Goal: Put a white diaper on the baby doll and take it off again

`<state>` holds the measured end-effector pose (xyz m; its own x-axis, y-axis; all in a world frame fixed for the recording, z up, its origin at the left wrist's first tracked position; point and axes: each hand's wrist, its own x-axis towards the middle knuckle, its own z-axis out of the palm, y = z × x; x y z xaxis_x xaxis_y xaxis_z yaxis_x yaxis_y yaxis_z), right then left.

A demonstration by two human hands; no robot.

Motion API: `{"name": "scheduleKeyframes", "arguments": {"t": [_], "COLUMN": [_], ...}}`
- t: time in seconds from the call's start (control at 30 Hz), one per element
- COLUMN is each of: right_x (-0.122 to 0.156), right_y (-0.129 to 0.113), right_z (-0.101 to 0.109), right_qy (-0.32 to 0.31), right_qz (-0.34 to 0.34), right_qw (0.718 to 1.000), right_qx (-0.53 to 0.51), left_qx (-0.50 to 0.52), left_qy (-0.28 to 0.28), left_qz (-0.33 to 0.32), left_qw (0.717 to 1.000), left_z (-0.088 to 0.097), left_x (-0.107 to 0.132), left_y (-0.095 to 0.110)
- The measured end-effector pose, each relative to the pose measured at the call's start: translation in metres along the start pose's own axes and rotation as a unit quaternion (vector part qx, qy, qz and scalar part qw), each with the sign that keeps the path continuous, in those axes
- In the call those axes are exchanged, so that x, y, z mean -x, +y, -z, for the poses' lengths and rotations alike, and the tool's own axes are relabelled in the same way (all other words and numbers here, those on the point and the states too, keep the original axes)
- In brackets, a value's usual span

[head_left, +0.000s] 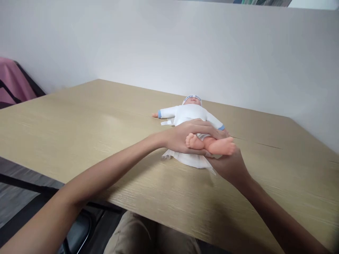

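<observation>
A baby doll [192, 112] in a white top with blue cuffs and a printed white headband lies on its back, head toward the wall. My left hand [182, 135] is closed around its legs, with one small foot showing in front of the palm. The other leg and foot [222, 145] rest across my right hand [230, 164], which grips from below and the right; most of its fingers are hidden behind the leg. Beneath the doll is a spread white diaper [192, 160]. One of its side tabs [166, 122] sticks out at the left.
The doll lies on a wide light-wood table [92, 123] against a pale wall [132, 46]. A black chair [82, 229] stands by the near left edge. Pink cloth [16, 77] hangs at the far left. My knees [132, 234] are below the front edge.
</observation>
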<state>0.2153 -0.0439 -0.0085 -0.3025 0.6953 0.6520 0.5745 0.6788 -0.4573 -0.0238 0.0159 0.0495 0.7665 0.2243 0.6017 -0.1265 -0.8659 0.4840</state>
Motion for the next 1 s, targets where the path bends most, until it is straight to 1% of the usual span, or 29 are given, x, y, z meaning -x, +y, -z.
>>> {"name": "scheduleKeyframes", "arguments": {"t": [0.07, 0.1, 0.17, 0.23, 0.3, 0.4, 0.47, 0.53, 0.6, 0.77, 0.83, 0.93, 1.0], "right_x": [-0.001, -0.001, 0.002, 0.009, 0.019, 0.034, 0.041, 0.045, 0.045, 0.045, 0.046, 0.047, 0.048], "right_y": [-0.001, 0.002, 0.011, 0.025, 0.039, 0.054, 0.058, 0.058, 0.055, 0.055, 0.058, 0.056, 0.046], "right_z": [0.004, 0.008, 0.018, 0.029, 0.037, 0.038, 0.036, 0.033, 0.032, 0.036, 0.040, 0.045, 0.044], "right_qy": [0.008, 0.001, -0.039, -0.086, -0.124, -0.145, -0.154, -0.169, -0.180, -0.201, -0.219, -0.230, -0.217], "right_qz": [0.016, 0.031, 0.081, 0.134, 0.181, 0.220, 0.222, 0.216, 0.207, 0.175, 0.157, 0.101, 0.049], "right_qw": [0.999, 0.999, 0.995, 0.986, 0.974, 0.960, 0.955, 0.951, 0.950, 0.955, 0.958, 0.966, 0.973], "right_qx": [0.029, 0.039, 0.045, 0.042, 0.051, 0.095, 0.125, 0.142, 0.147, 0.128, 0.102, 0.059, 0.055], "left_qx": [-0.008, -0.028, -0.092, -0.142, -0.148, -0.120, -0.111, -0.111, -0.114, -0.130, -0.131, -0.130, -0.139], "left_qy": [0.016, 0.022, 0.019, -0.005, -0.039, -0.072, -0.075, -0.078, -0.086, -0.144, -0.155, -0.167, -0.180], "left_qz": [0.001, 0.008, 0.029, 0.042, 0.044, 0.044, 0.049, 0.049, 0.047, 0.071, 0.088, 0.118, 0.136], "left_qw": [1.000, 0.999, 0.995, 0.989, 0.987, 0.989, 0.990, 0.990, 0.989, 0.978, 0.975, 0.970, 0.964], "left_z": [0.002, 0.005, 0.012, 0.019, 0.022, 0.016, 0.009, 0.003, 0.001, 0.008, 0.012, 0.016, 0.015], "left_x": [0.010, 0.018, 0.038, 0.063, 0.089, 0.121, 0.133, 0.137, 0.136, 0.130, 0.129, 0.126, 0.122], "left_y": [0.005, 0.007, 0.008, 0.004, -0.004, -0.019, -0.026, -0.029, -0.029, -0.024, -0.021, -0.014, -0.006]}}
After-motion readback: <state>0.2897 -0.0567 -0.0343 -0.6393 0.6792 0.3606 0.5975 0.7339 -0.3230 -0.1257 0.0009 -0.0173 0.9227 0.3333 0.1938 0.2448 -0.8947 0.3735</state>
